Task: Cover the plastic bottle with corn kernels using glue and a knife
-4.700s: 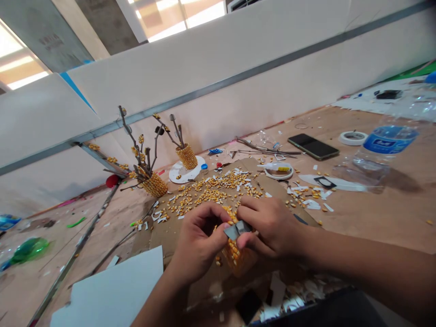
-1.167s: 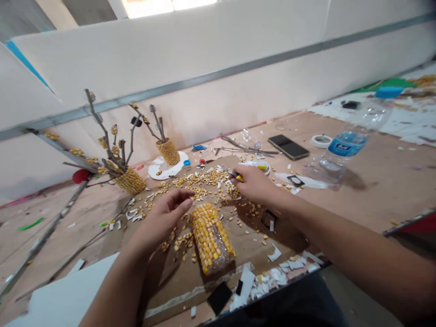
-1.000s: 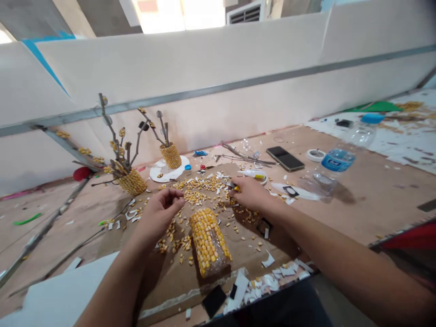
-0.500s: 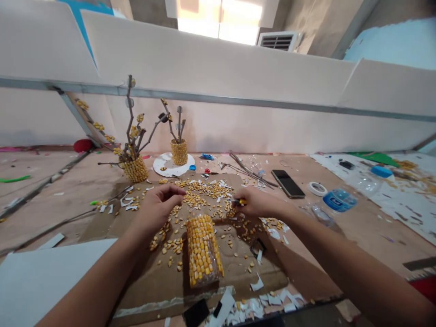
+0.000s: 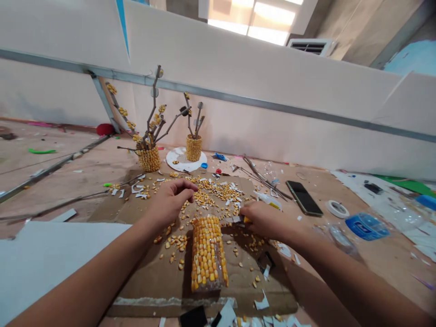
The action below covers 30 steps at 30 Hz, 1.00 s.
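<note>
A bottle-shaped cylinder [image 5: 207, 254] covered in rows of yellow corn kernels lies on a cardboard sheet [image 5: 146, 281]; a bare clear strip shows along its right side. My right hand [image 5: 260, 218] grips a utility knife [image 5: 235, 219], its blade pointing left near the cylinder's far end. My left hand [image 5: 173, 197] hovers left of that end, thumb and forefinger pinched; anything between them is too small to make out. Loose corn kernels [image 5: 204, 198] and white scraps are scattered beyond both hands. Behind my right hand lies a white glue bottle [image 5: 269, 200].
Two kernel-covered pots with twigs stand at the back: a larger pot [image 5: 149, 159] and a smaller pot [image 5: 194, 147] on a white disc [image 5: 173, 160]. On the right are a phone [image 5: 304, 198], a tape roll [image 5: 338, 209] and a plastic bottle [image 5: 366, 226]. White board [image 5: 61, 263] lies front left.
The view has turned left and tilted. My right hand has drawn nearer the cylinder, and the knife blade now shows, pointing left. The glue bottle has come into sight. My left hand keeps its pinch.
</note>
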Each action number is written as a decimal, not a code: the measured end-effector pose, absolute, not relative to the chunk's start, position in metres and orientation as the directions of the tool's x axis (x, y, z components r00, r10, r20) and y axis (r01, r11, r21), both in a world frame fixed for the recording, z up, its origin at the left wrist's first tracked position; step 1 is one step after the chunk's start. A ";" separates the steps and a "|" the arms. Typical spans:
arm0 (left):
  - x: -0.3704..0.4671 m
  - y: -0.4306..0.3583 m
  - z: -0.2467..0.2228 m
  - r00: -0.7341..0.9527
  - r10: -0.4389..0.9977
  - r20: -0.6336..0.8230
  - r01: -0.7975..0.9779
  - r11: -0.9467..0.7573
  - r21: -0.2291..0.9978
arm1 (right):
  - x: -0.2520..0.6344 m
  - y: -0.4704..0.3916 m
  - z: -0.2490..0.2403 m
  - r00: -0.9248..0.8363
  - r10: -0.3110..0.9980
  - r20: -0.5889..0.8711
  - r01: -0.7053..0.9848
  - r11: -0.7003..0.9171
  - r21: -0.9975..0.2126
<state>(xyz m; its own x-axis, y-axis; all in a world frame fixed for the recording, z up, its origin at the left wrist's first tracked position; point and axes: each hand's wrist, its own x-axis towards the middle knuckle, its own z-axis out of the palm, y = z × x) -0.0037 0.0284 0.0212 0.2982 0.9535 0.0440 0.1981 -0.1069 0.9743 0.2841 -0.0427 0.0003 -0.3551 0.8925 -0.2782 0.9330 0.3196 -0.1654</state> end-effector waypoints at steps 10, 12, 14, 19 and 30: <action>0.000 0.023 0.020 0.308 0.948 0.082 0.191 -0.146 0.971 | 0.292 -0.053 -0.005 -0.351 0.930 -0.106 0.888 0.295 -0.354; 0.001 0.020 0.021 0.328 0.939 0.101 0.169 -0.164 0.972 | 0.288 -0.051 0.004 -0.345 0.938 -0.035 0.856 0.299 -0.422; 0.002 0.015 0.023 0.371 0.920 0.126 0.139 -0.189 0.972 | 0.278 -0.047 0.018 -0.348 0.937 0.039 0.810 0.322 -0.490; 0.000 0.001 0.024 0.491 0.851 0.188 0.111 -0.275 0.955 | 0.232 -0.037 0.048 -0.425 0.884 0.194 0.592 0.434 -0.680; 0.002 -0.017 0.019 0.445 0.822 0.356 0.210 -0.482 0.851 | 0.219 -0.032 0.031 -0.380 0.870 0.314 0.422 0.465 -0.779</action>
